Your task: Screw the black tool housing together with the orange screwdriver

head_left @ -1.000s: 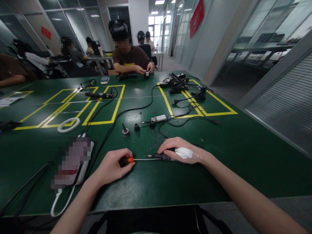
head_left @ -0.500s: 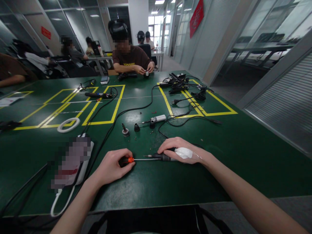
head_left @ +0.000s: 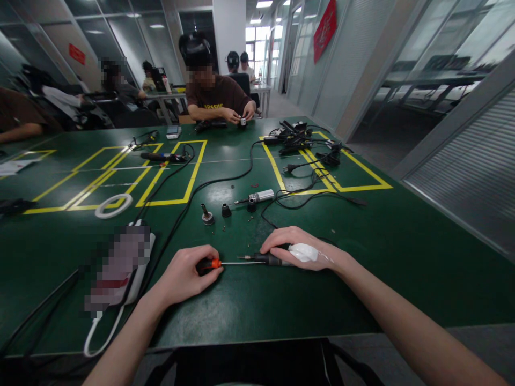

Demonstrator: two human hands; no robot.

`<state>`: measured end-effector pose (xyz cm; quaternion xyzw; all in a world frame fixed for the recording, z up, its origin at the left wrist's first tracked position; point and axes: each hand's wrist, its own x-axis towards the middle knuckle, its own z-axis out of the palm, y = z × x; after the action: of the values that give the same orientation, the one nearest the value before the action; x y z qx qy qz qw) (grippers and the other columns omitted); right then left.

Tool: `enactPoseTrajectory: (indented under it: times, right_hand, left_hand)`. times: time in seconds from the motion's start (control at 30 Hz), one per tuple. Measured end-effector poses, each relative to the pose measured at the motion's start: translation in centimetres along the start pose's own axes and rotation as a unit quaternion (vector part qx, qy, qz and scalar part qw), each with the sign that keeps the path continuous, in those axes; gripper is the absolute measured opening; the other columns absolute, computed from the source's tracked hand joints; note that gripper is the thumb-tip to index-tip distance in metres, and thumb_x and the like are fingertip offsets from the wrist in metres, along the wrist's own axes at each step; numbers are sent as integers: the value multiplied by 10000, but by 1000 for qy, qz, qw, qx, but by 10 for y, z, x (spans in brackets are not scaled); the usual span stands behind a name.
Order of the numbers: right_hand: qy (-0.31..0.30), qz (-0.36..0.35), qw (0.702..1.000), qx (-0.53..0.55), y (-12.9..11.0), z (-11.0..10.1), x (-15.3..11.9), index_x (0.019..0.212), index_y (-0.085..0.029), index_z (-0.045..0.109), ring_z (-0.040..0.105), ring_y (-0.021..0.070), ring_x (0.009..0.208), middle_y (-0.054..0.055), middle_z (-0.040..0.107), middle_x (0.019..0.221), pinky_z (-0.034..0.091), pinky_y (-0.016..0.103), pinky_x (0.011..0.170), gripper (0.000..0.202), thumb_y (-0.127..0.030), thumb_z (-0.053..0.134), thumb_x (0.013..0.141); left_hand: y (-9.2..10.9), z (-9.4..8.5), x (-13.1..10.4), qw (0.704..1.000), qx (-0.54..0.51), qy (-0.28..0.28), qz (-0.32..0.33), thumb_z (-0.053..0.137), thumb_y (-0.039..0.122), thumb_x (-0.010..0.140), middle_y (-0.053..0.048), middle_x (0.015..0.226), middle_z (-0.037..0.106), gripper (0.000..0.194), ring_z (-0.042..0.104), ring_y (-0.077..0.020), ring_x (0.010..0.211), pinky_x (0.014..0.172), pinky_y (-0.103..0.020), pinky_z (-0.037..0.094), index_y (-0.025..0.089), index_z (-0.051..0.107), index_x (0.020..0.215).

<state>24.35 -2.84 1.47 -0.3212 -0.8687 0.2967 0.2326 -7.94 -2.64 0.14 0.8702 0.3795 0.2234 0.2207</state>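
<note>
My left hand [head_left: 191,274] is closed around the orange-and-black handle of a screwdriver [head_left: 241,263], whose thin shaft points right, low over the green table [head_left: 289,311]. My right hand [head_left: 300,247], with a white dressing on its back, is wrapped over a black cylindrical tool [head_left: 265,258] with a narrow metal tip aimed left. The screwdriver's far end meets or lies just in front of this tool; I cannot tell which. Behind both hands are a round metal-and-black part [head_left: 207,216], two small black cone-shaped parts [head_left: 226,210] and a silver cylinder [head_left: 263,195].
Left of my hands lies a blurred flat object [head_left: 118,262] with a white cable. A roll of white tape [head_left: 113,206] sits behind it. Black cables [head_left: 197,190] cross the table to a heap of black devices [head_left: 293,136]. A co-worker [head_left: 219,99] sits opposite, handling a small object.
</note>
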Motion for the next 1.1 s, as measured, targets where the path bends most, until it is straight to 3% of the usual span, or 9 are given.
enactPoseTrajectory:
  times: [1.1]
  right_hand:
    - [3,5,1000,-7,1,2,0,1047,-160,799,755,198,971,101,814,1063,556,305,906,268,-222,541,1008]
  left_hand:
    - [2,-3,2,1000,5,-1,4,630,286,886,-2,722,710,125,636,-135,618,594,-216,459,199,678,810]
